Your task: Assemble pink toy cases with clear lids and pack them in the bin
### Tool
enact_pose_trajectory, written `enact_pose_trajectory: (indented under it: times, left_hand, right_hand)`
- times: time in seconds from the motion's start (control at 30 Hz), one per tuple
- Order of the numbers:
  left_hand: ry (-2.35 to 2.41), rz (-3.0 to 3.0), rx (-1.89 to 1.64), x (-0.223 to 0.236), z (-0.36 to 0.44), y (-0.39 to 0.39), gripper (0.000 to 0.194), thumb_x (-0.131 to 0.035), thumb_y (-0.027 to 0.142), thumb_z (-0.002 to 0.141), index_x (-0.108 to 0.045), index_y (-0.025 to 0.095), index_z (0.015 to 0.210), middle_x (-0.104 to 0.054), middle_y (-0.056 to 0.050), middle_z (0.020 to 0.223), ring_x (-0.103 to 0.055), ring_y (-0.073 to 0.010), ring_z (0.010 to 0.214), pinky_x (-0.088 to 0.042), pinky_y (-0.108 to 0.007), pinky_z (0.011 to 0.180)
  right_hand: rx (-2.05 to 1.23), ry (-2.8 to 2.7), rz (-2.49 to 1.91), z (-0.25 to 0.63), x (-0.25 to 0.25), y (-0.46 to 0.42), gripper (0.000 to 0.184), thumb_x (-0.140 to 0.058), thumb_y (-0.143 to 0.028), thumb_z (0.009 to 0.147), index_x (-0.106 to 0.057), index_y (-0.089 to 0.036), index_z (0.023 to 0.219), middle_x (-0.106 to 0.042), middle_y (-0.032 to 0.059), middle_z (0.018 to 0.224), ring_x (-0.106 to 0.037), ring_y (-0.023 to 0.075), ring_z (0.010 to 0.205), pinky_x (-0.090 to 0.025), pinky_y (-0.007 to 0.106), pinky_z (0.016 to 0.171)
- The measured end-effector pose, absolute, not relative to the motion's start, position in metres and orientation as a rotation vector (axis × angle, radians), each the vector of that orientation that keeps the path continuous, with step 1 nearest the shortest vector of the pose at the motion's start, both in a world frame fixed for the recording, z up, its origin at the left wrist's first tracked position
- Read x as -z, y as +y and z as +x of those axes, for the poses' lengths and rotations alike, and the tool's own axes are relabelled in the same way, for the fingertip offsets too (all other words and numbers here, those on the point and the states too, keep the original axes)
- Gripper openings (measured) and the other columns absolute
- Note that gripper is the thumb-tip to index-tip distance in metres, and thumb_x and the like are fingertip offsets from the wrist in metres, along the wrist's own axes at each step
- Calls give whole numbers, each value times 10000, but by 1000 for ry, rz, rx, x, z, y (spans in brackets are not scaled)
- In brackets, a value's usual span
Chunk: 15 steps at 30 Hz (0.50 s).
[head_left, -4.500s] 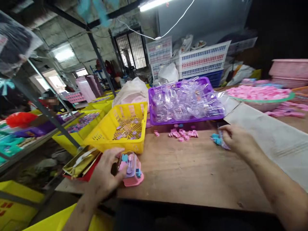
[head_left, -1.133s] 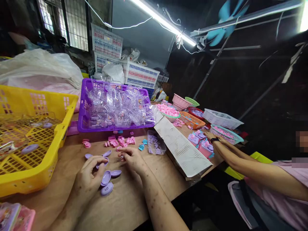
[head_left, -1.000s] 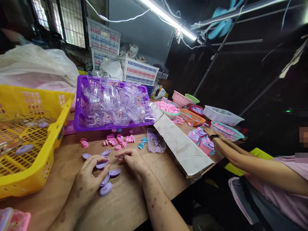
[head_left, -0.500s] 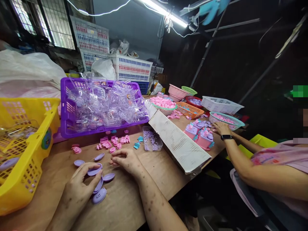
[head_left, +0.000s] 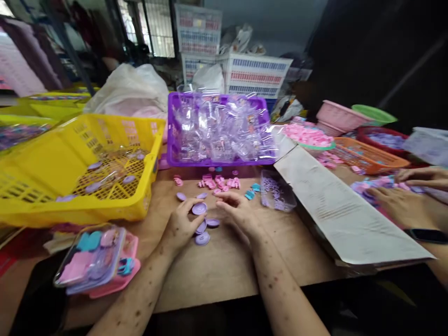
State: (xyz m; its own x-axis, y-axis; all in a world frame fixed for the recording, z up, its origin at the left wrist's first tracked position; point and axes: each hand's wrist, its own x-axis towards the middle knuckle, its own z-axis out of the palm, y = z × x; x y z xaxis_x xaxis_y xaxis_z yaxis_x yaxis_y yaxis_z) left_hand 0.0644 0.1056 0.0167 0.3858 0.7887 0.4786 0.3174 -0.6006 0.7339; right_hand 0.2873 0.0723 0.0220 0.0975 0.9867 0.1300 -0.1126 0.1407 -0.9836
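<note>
My left hand (head_left: 181, 225) pinches a purple oval plastic piece (head_left: 199, 208) between thumb and fingers, above a few more purple ovals (head_left: 205, 232) lying on the wooden table (head_left: 224, 266). My right hand (head_left: 237, 212) rests just beside it with fingers curled; what it holds, if anything, is hidden. Small pink pieces (head_left: 219, 182) and blue pieces (head_left: 252, 191) lie just beyond both hands. A clear tub of purple bits (head_left: 276, 194) stands to the right of my right hand.
A yellow basket (head_left: 84, 172) sits left, a purple basket of clear plastic shells (head_left: 220, 130) behind. A packed pink toy set (head_left: 96, 259) lies at the near left edge. Cardboard (head_left: 343, 210) lies right, where another person's hands (head_left: 402, 200) work among pink and purple parts.
The view has swung left and down. My left hand still pinches a purple oval; my right hand stays beside it. The other person's hands have shifted toward the right edge.
</note>
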Motion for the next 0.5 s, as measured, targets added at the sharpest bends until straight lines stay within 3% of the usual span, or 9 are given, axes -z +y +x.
enact_pose_trajectory:
  times: [0.13,0.33,0.5]
  left_hand:
    - [920,2191,-1186,-18,64,105,279,-750,196,973,-732,213,1250,-796,-86,1244,-763,-265,1203,-625,-426,1086]
    - [742,2275,-1241,-16,64,105,265,-808,155,976,-739,203,1228,-779,-66,1165,-759,-237,1131,-626,-372,1023]
    - [700,2285,-1262,-18,63,104,277,-817,127,973,-744,187,1233,-786,-82,1179,-767,-240,1138,-630,-375,1026]
  right_hand:
    - [-1071,-1185,-1061,288,-21,74,412,-969,-483,820,-869,-230,1129,-808,35,965,-693,164,787,-600,304,751]
    - [-1098,-1333,-1078,282,-25,68,359,-962,-526,836,-900,-242,1047,-850,84,1079,-777,234,953,-648,358,857]
    - [-1121,-1393,-1082,283,-24,69,361,-981,-556,819,-899,-252,996,-853,77,1011,-793,240,908,-663,363,822]
